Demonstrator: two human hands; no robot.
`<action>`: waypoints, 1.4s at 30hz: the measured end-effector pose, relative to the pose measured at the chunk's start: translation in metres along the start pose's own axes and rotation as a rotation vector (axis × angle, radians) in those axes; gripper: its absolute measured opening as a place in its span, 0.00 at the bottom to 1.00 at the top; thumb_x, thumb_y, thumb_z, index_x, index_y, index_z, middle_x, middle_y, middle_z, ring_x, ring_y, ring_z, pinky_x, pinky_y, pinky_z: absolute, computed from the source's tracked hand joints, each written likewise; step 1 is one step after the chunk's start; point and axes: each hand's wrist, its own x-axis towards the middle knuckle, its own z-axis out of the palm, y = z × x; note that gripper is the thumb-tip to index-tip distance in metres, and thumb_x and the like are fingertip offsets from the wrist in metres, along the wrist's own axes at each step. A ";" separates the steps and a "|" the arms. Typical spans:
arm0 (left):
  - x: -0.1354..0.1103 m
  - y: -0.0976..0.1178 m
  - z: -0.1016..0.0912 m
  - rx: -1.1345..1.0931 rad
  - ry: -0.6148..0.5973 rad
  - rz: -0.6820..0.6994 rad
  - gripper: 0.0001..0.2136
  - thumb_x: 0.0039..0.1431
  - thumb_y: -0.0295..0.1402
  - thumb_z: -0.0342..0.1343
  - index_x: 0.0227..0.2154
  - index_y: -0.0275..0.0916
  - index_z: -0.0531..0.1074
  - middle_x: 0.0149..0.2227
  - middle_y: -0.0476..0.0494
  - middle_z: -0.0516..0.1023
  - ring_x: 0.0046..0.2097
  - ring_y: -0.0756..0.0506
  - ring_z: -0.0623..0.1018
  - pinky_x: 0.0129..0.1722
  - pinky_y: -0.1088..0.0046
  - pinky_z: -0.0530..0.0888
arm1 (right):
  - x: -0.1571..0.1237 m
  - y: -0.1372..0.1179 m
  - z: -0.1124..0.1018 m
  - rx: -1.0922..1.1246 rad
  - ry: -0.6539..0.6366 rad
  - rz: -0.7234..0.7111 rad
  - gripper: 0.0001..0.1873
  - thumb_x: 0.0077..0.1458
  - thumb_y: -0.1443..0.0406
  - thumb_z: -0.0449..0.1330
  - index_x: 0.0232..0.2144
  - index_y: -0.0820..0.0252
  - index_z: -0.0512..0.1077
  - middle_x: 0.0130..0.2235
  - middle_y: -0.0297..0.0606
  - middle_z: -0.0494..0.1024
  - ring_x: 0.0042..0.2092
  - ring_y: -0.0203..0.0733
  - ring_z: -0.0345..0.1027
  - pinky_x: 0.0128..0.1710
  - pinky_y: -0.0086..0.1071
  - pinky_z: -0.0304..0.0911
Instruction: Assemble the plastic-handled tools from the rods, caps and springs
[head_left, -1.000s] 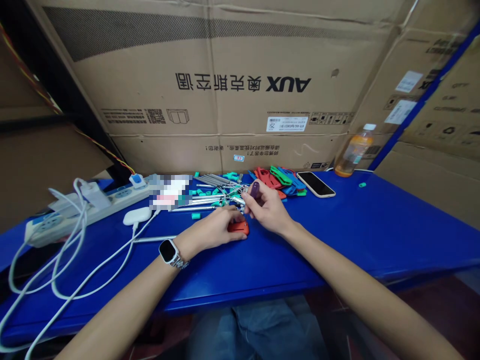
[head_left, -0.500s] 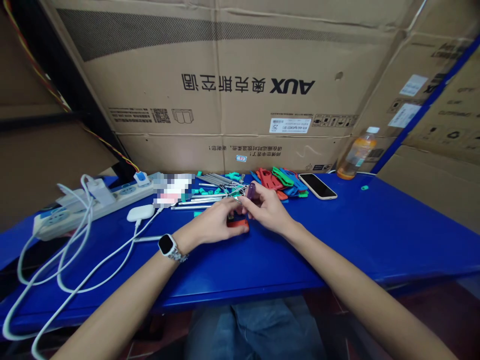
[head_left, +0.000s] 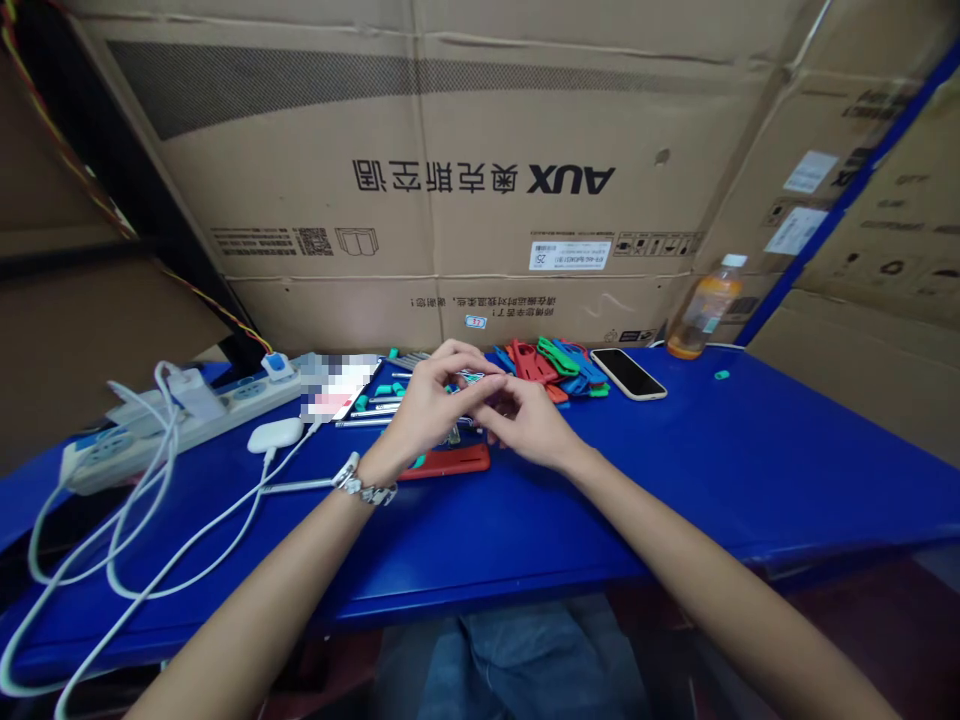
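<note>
- The left hand [head_left: 433, 405] is at the centre of the frame, its fingers bent and arched, thumb reaching right to the other hand's fingertips.
- The right hand [head_left: 536, 425] is just right of centre, its fingers curled inward to meet the left; whether either hand grips something cannot be told, as the fingertips hide what lies between them.
- A red plastic piece [head_left: 454, 461] lies on the blue table [head_left: 637, 480] just below the hands, near the middle of the frame, its left end beside the left wrist.
- Silver rods [head_left: 360, 422] and small teal caps [head_left: 384, 390] lie left of centre, partly behind the left hand.
- A pile of red, green and blue pieces [head_left: 534, 362] sits above and right of the right hand, close to a phone [head_left: 628, 373].
- A bottle [head_left: 705, 308] stands upright at the right, before the cardboard [head_left: 480, 110].
</note>
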 end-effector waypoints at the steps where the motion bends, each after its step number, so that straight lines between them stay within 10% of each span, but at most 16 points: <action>1: -0.001 0.000 -0.004 0.001 -0.027 0.001 0.06 0.59 0.36 0.61 0.34 0.40 0.80 0.39 0.43 0.74 0.41 0.46 0.75 0.37 0.70 0.72 | 0.000 -0.004 -0.004 0.040 -0.058 0.005 0.16 0.55 0.55 0.62 0.37 0.63 0.71 0.26 0.32 0.73 0.24 0.33 0.67 0.20 0.25 0.62; 6: -0.005 0.001 -0.011 -0.045 -0.121 0.016 0.10 0.64 0.36 0.55 0.42 0.42 0.79 0.45 0.41 0.73 0.47 0.45 0.74 0.42 0.69 0.74 | 0.001 -0.014 -0.018 0.127 -0.200 0.027 0.19 0.57 0.52 0.60 0.35 0.64 0.74 0.23 0.31 0.71 0.22 0.31 0.63 0.18 0.24 0.60; 13: -0.006 0.000 0.015 -0.195 0.214 -0.131 0.11 0.50 0.37 0.68 0.29 0.37 0.74 0.31 0.47 0.76 0.31 0.50 0.75 0.32 0.74 0.73 | 0.003 -0.002 0.001 0.157 0.044 0.020 0.20 0.47 0.54 0.69 0.28 0.59 0.64 0.20 0.24 0.67 0.17 0.28 0.58 0.14 0.23 0.56; 23: -0.006 0.004 -0.007 -0.100 -0.071 -0.020 0.10 0.64 0.37 0.55 0.39 0.41 0.80 0.47 0.39 0.75 0.50 0.43 0.74 0.44 0.67 0.74 | 0.000 -0.017 -0.018 0.203 -0.200 0.051 0.17 0.54 0.54 0.63 0.35 0.62 0.70 0.23 0.28 0.70 0.19 0.28 0.59 0.15 0.24 0.57; 31: -0.005 0.003 0.010 -0.149 0.168 -0.058 0.07 0.52 0.35 0.67 0.27 0.38 0.76 0.34 0.45 0.75 0.38 0.47 0.76 0.36 0.71 0.73 | 0.004 -0.006 0.000 0.226 0.110 0.037 0.26 0.40 0.56 0.73 0.25 0.57 0.59 0.21 0.23 0.63 0.20 0.27 0.58 0.16 0.22 0.52; 37: -0.005 0.004 -0.005 -0.044 -0.076 0.009 0.10 0.64 0.38 0.54 0.38 0.42 0.80 0.47 0.40 0.76 0.52 0.42 0.74 0.52 0.61 0.71 | 0.002 -0.011 -0.019 0.223 -0.234 0.056 0.18 0.55 0.51 0.61 0.37 0.60 0.68 0.25 0.29 0.70 0.23 0.31 0.63 0.16 0.24 0.59; 42: -0.007 0.000 0.007 -0.087 0.069 -0.048 0.10 0.59 0.39 0.61 0.39 0.40 0.77 0.43 0.42 0.76 0.46 0.45 0.76 0.44 0.67 0.74 | 0.005 -0.007 -0.010 0.163 -0.052 0.001 0.19 0.48 0.54 0.68 0.29 0.60 0.67 0.23 0.26 0.66 0.22 0.28 0.58 0.17 0.23 0.54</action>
